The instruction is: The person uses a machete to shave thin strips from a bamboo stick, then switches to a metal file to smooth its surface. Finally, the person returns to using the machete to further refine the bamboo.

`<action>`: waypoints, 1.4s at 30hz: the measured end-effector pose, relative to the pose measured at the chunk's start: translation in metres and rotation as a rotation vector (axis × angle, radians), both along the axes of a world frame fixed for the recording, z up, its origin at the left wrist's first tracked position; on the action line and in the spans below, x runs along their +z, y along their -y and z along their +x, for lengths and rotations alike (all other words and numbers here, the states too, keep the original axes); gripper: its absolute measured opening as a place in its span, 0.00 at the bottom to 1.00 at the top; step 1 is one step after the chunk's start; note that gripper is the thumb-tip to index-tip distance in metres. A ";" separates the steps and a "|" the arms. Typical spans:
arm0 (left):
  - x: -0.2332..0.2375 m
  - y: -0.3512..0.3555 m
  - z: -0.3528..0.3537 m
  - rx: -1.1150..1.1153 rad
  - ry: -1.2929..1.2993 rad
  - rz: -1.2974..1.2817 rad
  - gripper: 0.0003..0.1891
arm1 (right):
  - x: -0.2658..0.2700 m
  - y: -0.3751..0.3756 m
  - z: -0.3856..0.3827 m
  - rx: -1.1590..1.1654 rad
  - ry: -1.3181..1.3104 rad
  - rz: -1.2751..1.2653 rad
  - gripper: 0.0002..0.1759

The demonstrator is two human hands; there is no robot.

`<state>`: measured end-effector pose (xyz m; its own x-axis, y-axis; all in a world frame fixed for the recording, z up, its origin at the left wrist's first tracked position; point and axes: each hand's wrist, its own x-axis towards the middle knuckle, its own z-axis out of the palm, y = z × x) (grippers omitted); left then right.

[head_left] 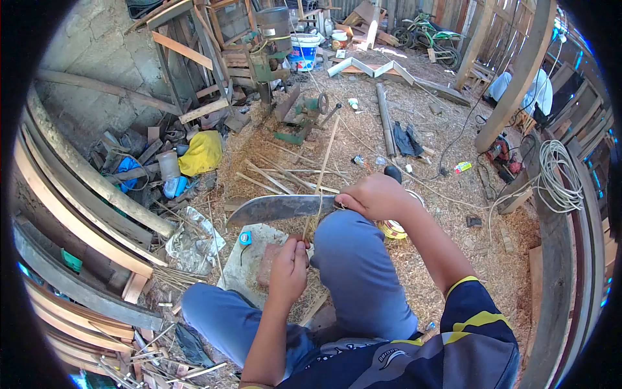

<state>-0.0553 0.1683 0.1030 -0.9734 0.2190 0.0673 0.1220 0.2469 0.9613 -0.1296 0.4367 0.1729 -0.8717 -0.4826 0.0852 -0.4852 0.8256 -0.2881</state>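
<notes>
My right hand point(374, 196) is closed around the machete point(278, 209) near the base of its blade, above my raised knee; the black handle end shows behind the hand. The wide blade points left. My left hand point(289, 269) is closed on the lower end of a thin wooden strip point(328, 152), which rises upright and crosses the blade. Just left of that hand lies a reddish block point(267, 264) on a pale slab point(234, 277). A blue tape measure point(245, 238) rests on the same slab.
Curved planks point(78, 201) line the left side. Thin strips point(272, 174) lie on shavings ahead, before a green metal machine point(299, 113). A yellow cloth point(201, 153) is at the left, a wooden post point(518, 84) and coiled cable point(557, 178) at the right.
</notes>
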 end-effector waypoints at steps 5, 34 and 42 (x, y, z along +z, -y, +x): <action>-0.001 0.009 0.000 -0.008 -0.074 -0.099 0.12 | -0.001 0.000 -0.001 -0.001 -0.001 -0.003 0.26; -0.003 0.005 0.014 0.009 -0.137 -0.225 0.08 | -0.012 -0.038 0.010 -0.085 -0.023 -0.040 0.26; -0.017 0.012 0.014 0.051 -0.232 -0.238 0.07 | -0.008 -0.015 0.006 -0.051 -0.009 -0.048 0.25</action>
<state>-0.0417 0.1563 0.0859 -0.9483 0.2066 0.2411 0.3125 0.4729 0.8238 -0.1233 0.4517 0.1649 -0.8940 -0.4329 0.1155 -0.4459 0.8346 -0.3234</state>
